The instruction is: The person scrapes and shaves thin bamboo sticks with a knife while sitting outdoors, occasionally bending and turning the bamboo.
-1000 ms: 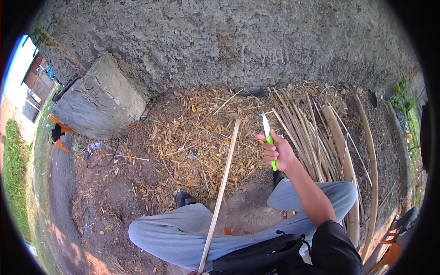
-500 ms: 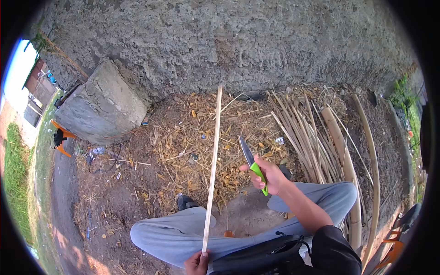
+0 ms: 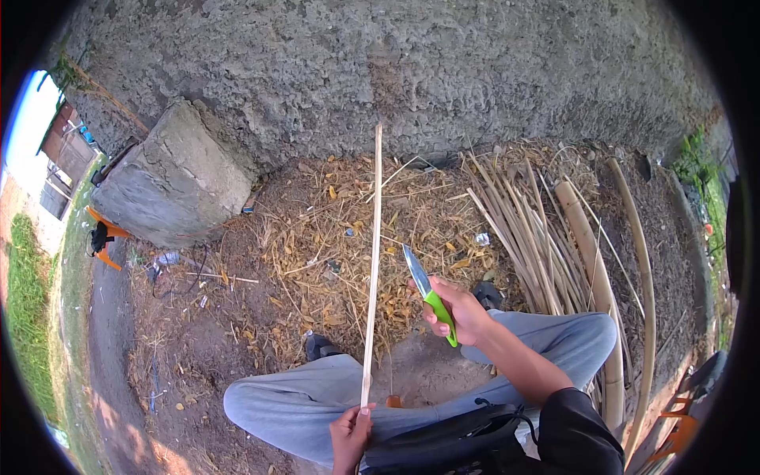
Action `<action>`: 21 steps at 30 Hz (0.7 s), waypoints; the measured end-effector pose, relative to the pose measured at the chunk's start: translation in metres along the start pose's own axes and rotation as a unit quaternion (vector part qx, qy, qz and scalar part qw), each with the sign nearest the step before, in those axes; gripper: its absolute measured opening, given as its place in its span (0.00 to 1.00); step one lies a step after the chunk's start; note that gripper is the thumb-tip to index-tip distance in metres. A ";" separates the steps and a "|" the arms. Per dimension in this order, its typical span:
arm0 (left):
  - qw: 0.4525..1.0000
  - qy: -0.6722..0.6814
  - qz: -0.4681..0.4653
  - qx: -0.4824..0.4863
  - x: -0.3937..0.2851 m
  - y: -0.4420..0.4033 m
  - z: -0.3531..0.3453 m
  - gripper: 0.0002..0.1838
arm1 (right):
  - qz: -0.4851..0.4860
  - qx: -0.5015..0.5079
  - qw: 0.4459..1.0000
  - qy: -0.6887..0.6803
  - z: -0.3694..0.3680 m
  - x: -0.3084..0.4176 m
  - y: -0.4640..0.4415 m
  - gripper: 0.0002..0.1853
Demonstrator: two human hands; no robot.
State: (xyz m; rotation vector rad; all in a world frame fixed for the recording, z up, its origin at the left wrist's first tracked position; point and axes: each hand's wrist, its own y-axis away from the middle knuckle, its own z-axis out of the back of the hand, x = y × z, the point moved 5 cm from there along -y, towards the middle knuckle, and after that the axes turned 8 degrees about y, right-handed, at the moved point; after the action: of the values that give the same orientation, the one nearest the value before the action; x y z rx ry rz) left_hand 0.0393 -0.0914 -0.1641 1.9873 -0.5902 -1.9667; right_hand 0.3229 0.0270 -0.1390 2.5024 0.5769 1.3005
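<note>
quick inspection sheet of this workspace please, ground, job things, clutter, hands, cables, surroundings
Surface: brown earth ground, strewn with dry straw and yellow leaves.
Job's things: long pale flat wooden strip, raised lengthwise; green-handled metal-bladed knife, blade apart from the strip.
Clutter: pile of thin tan split canes beside a thick tan bamboo pole; small white scrap.
Hands: left hand grips the strip's near end; right hand holds the knife's handle.
Cables: thin dark looped strand at left; cannot tell whether it is one.
Surroundings: rough grey wall ahead; grey concrete block at left.
</note>
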 end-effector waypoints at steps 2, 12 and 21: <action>1.000 -0.007 -0.004 0.001 0.002 -0.002 0.000 0.16 | 0.001 0.009 1.000 -0.002 0.001 -0.001 -0.001 0.24; 1.000 0.023 0.013 0.014 0.009 -0.007 0.003 0.15 | -0.035 -0.004 0.999 -0.034 0.002 -0.011 -0.002 0.23; 1.000 0.017 0.014 0.006 0.008 -0.008 0.002 0.14 | -0.029 0.024 0.994 -0.098 0.004 -0.020 -0.005 0.24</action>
State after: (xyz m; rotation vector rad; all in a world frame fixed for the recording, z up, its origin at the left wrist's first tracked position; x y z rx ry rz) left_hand 0.0380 -0.0882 -0.1751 2.0058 -0.6195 -1.9132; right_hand 0.3146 0.0216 -0.1574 2.5921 0.6372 1.0156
